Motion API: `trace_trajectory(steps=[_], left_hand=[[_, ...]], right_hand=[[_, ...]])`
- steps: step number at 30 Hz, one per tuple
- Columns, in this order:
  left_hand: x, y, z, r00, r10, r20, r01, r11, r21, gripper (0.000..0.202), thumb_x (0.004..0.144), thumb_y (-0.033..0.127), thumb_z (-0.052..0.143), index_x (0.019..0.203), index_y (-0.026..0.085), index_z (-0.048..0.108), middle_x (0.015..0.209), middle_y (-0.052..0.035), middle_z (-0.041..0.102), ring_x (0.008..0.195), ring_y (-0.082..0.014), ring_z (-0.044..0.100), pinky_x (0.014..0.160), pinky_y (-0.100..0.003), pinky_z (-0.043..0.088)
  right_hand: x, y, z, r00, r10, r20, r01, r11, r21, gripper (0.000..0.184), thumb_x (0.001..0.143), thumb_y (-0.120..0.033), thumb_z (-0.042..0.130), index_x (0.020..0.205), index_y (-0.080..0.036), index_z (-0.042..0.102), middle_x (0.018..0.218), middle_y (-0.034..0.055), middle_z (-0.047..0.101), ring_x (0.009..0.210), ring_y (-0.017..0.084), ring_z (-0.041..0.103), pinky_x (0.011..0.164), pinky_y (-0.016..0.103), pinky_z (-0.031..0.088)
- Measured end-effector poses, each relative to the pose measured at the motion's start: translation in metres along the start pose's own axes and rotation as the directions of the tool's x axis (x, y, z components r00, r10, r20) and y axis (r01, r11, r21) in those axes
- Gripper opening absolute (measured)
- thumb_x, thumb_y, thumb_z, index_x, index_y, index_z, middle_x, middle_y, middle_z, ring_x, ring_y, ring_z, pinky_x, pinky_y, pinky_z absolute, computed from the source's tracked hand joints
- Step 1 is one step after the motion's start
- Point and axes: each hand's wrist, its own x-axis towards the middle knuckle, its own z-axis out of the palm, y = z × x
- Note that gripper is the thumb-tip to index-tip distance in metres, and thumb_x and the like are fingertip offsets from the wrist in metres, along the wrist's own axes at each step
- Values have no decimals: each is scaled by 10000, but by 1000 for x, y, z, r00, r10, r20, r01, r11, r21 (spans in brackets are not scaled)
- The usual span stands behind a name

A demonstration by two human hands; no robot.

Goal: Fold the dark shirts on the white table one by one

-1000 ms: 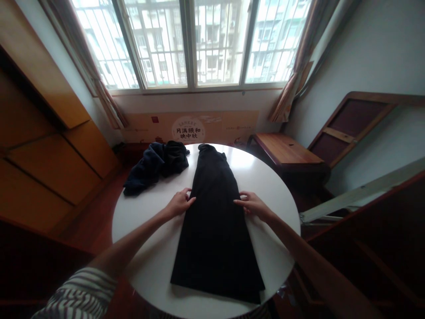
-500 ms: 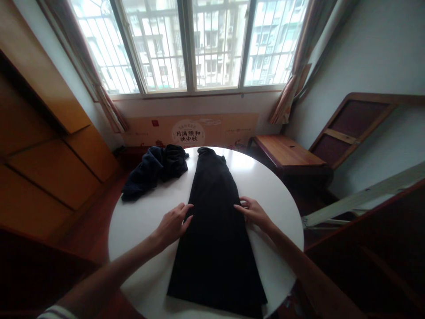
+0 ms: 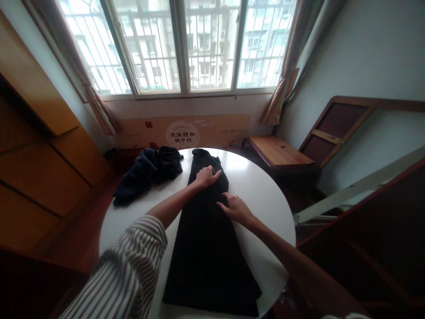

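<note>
A long black garment [image 3: 206, 261], perhaps trousers, lies flat and lengthwise on a round white table [image 3: 262, 212]. My left hand [image 3: 206, 177] rests with its fingers extended on the garment's upper part, and my striped sleeve [image 3: 128, 274] crosses the table's near left side. My right hand [image 3: 235, 209] touches the garment's right edge and holds nothing. A crumpled dark navy garment [image 3: 146, 173] lies to the left of the black one, apart from both hands.
A wooden bench [image 3: 279, 150] stands beyond the table on the right. A leaning wooden frame [image 3: 332, 128] is behind it. Orange-brown cabinet doors [image 3: 43, 177] fill the left side, and a barred window [image 3: 179, 44] is straight ahead.
My left hand has moved up and right onto the garment's upper part, bringing the striped sleeve into view. My right hand has shifted left along the garment's edge. The view has turned slightly.
</note>
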Motion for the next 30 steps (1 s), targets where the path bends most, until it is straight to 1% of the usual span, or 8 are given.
trace_trajectory(steps=[3, 6, 12, 15, 19, 23, 26, 30], left_hand=[[21, 18, 12, 988, -132, 83, 130, 991, 19, 708, 840, 708, 546, 1099, 57, 652, 1220, -288, 638, 1186, -408, 584, 945, -417, 459], [32, 21, 24, 976, -166, 141, 172, 984, -37, 598, 832, 591, 639, 1073, 44, 664, 1254, -309, 611, 1223, -411, 561, 976, -416, 441], [45, 3, 31, 989, -85, 121, 102, 985, -137, 236, 877, 309, 604, 931, 100, 698, 1133, -201, 694, 1093, -300, 644, 929, -345, 468], [48, -20, 10, 994, -88, 60, 98, 976, -193, 267, 917, 316, 516, 846, 129, 692, 957, -117, 728, 914, -221, 684, 807, -279, 506], [31, -82, -52, 976, -213, -37, 202, 958, -204, 362, 931, 380, 441, 806, 133, 674, 744, -73, 691, 682, -193, 670, 632, -265, 512], [-1, -139, -107, 921, -358, -156, 349, 934, -80, 157, 773, 281, 632, 773, 131, 677, 775, -123, 688, 841, -299, 694, 744, -339, 528], [-7, -143, -110, 942, -226, -248, 263, 956, 128, 236, 820, 214, 572, 1008, 131, 688, 1072, -168, 685, 1086, -307, 636, 943, -365, 474], [14, -118, -76, 989, -42, -144, 98, 909, 406, 441, 911, 423, 542, 1207, 104, 610, 1239, -198, 627, 1202, -317, 552, 994, -381, 441]], right_hand=[[3, -1, -1, 1000, -5, -13, 5, 1000, 4, 304, 963, -391, 511, 1181, -190, 582, 908, 94, 713, 808, 234, 675, 708, 288, 432], [4, 7, -1, 996, 63, -59, -62, 998, 14, 232, 998, -334, 425, 1151, -202, 540, 894, 84, 707, 804, 228, 675, 699, 279, 413], [19, 27, -10, 992, 124, -38, -126, 989, -75, 271, 1008, -283, 373, 1199, -184, 539, 909, 91, 723, 837, 225, 685, 725, 275, 426], [38, 33, -20, 989, 134, -64, -142, 977, -158, 315, 993, -304, 423, 1246, -176, 560, 940, 104, 731, 895, 247, 690, 761, 298, 441], [72, 36, -30, 983, 144, -114, -162, 971, -174, 339, 969, -323, 481, 1230, -145, 605, 1083, 150, 715, 1015, 270, 670, 838, 325, 454], [113, 33, -28, 980, 155, -126, -173, 974, -145, 389, 945, -383, 548, 1219, -116, 622, 1205, 176, 678, 1113, 263, 640, 880, 297, 461], [143, 25, -22, 970, 209, -123, -223, 969, -109, 545, 925, -505, 559, 1240, -62, 603, 1193, 224, 672, 1116, 293, 643, 852, 309, 487], [174, 16, -12, 961, 263, -87, -270, 959, -81, 483, 884, -453, 618, 1171, -67, 652, 1176, 227, 681, 1072, 309, 665, 797, 311, 511]])
